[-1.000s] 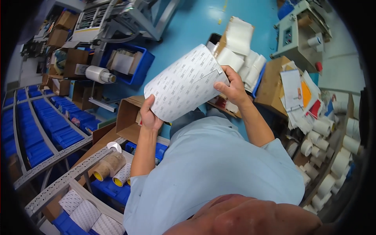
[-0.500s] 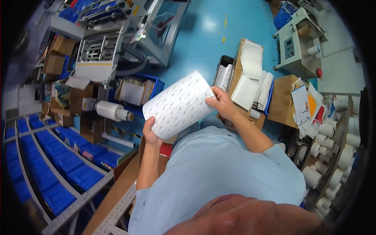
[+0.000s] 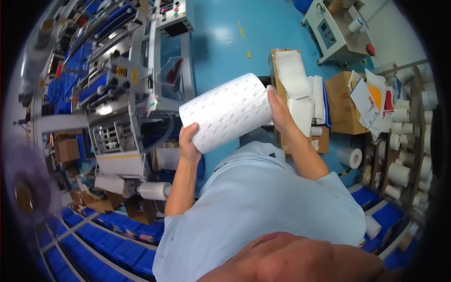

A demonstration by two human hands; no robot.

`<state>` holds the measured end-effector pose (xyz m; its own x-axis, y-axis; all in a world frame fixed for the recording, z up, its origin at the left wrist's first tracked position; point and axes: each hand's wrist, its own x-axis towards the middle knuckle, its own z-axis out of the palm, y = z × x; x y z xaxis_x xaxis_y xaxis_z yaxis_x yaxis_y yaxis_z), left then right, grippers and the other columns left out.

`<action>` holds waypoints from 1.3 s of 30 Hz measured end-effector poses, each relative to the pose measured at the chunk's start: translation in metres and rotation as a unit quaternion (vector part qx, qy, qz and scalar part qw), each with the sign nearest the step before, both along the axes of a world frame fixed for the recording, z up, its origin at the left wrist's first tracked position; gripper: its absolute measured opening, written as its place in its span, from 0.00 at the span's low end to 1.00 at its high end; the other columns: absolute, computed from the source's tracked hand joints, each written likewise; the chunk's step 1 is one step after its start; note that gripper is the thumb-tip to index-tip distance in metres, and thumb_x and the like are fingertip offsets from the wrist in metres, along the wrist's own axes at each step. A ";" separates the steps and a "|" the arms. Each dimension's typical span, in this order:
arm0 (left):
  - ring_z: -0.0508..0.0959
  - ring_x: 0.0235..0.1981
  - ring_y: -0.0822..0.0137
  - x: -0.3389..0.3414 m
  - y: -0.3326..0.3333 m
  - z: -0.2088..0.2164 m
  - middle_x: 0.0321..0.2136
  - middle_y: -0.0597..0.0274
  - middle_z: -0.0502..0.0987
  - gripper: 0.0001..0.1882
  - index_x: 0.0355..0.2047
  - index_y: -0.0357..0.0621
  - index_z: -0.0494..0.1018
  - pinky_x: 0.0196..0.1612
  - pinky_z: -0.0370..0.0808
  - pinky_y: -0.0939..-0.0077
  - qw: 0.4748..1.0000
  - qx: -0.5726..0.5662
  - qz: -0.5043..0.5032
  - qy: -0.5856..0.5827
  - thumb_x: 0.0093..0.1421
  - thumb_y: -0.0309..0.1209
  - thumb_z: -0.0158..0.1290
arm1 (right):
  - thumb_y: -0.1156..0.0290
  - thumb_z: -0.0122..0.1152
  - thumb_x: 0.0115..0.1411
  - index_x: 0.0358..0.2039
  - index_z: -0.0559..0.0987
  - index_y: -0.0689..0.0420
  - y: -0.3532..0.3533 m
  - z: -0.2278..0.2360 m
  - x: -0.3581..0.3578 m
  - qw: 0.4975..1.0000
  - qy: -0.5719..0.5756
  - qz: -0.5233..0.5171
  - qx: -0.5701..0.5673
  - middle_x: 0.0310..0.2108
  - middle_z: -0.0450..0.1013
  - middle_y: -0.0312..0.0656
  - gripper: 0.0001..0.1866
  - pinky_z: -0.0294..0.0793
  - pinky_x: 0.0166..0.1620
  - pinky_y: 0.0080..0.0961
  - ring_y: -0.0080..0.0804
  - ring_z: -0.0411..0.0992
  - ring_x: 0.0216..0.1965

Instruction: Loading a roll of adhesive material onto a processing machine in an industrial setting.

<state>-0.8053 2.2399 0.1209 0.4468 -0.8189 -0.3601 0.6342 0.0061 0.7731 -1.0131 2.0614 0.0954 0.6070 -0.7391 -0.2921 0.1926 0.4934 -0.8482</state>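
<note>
Between my two hands I hold a wide roll of white printed film or paper (image 3: 226,113), tilted so its right end is higher. Small grey print repeats over its surface, and a loose edge shows near the right end. My left hand (image 3: 189,143) grips the lower left end, thumb on top and fingers hidden underneath. At the opposite end, my right hand (image 3: 279,110) is closed round the rim, its fingers mostly out of sight behind the roll.
To the left stands a roller machine (image 3: 120,141) with a control box (image 3: 176,21). Ahead on the right are a carton with white sheets (image 3: 291,70), a brown box (image 3: 345,103) and a grey machine (image 3: 336,35). Shelved white rolls (image 3: 399,174) line the right; blue bins (image 3: 108,249) lie lower left.
My body and view have turned, bringing more of the left machine into sight. The roll is still in both hands, held higher, and my right hand has shifted round its end.
</note>
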 end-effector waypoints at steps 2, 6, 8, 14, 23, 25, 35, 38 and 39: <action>0.72 0.53 0.57 0.024 -0.048 0.002 0.53 0.47 0.70 0.34 0.58 0.30 0.60 0.55 0.67 0.67 1.000 -0.003 -0.019 0.006 0.55 0.39 0.52 | 0.44 0.40 0.67 0.47 0.73 0.65 -0.036 -0.004 0.014 1.000 -0.011 -0.007 0.017 0.43 0.74 0.41 0.32 0.67 0.50 0.22 0.25 0.70 0.44; 0.72 0.52 0.53 0.072 -0.151 0.008 0.52 0.46 0.70 0.34 0.58 0.30 0.60 0.56 0.67 0.64 0.998 0.040 -0.008 0.038 0.55 0.39 0.51 | 0.51 0.45 0.67 0.55 0.67 0.66 -0.126 -0.017 0.052 0.998 -0.047 0.031 -0.007 0.50 0.71 0.45 0.29 0.66 0.54 0.25 0.28 0.69 0.50; 0.72 0.53 0.53 0.102 -0.200 0.008 0.53 0.47 0.70 0.34 0.58 0.31 0.60 0.57 0.67 0.63 0.998 0.041 -0.013 0.042 0.54 0.39 0.51 | 0.62 0.54 0.62 0.58 0.64 0.67 -0.174 -0.002 0.076 0.994 -0.018 0.085 -0.069 0.52 0.70 0.43 0.28 0.64 0.55 0.25 0.29 0.68 0.52; 0.74 0.50 0.47 0.173 -0.321 0.005 0.51 0.44 0.71 0.35 0.57 0.33 0.62 0.56 0.69 0.56 0.995 0.074 0.014 0.068 0.52 0.40 0.50 | 0.63 0.55 0.63 0.53 0.69 0.66 -0.299 0.011 0.155 0.996 0.039 0.016 -0.080 0.46 0.72 0.41 0.23 0.67 0.51 0.23 0.24 0.69 0.47; 0.73 0.52 0.49 0.295 -0.513 -0.013 0.52 0.44 0.71 0.34 0.58 0.32 0.61 0.57 0.67 0.60 0.996 0.019 -0.024 0.089 0.55 0.43 0.50 | 0.60 0.53 0.65 0.47 0.73 0.65 -0.483 0.002 0.281 0.990 0.063 -0.029 -0.125 0.40 0.75 0.40 0.20 0.70 0.45 0.22 0.23 0.71 0.40; 0.74 0.50 0.54 0.327 -0.563 -0.011 0.50 0.47 0.72 0.31 0.55 0.32 0.64 0.55 0.68 0.63 0.994 0.013 -0.029 0.101 0.57 0.42 0.51 | 0.60 0.53 0.65 0.47 0.73 0.65 -0.529 0.002 0.311 0.987 0.074 -0.042 -0.138 0.40 0.75 0.41 0.20 0.70 0.45 0.22 0.23 0.71 0.40; 0.68 0.57 0.61 0.420 -0.791 0.014 0.56 0.52 0.68 0.33 0.60 0.36 0.60 0.59 0.64 0.66 0.994 -0.052 -0.092 -0.034 0.67 0.52 0.40 | 0.61 0.49 0.67 0.54 0.68 0.63 -0.750 -0.013 0.397 0.987 0.043 -0.109 -0.109 0.48 0.72 0.45 0.22 0.70 0.50 0.27 0.30 0.72 0.46; 0.70 0.50 0.72 0.456 -0.866 0.034 0.48 0.56 0.73 0.23 0.51 0.38 0.66 0.52 0.66 0.80 0.941 -0.040 -0.194 -0.275 0.67 0.45 0.43 | 0.53 0.38 0.69 0.61 0.61 0.62 -0.838 -0.024 0.441 0.983 -0.155 -0.100 0.020 0.57 0.65 0.47 0.29 0.65 0.58 0.37 0.39 0.65 0.57; 0.74 0.40 0.75 0.457 -0.891 0.087 0.39 0.59 0.77 0.15 0.42 0.39 0.69 0.41 0.71 0.81 0.891 0.063 -0.254 -0.372 0.64 0.39 0.50 | 0.50 0.34 0.69 0.62 0.59 0.62 -0.863 -0.028 0.453 0.973 -0.197 -0.106 0.053 0.60 0.62 0.47 0.31 0.63 0.61 0.40 0.42 0.62 0.60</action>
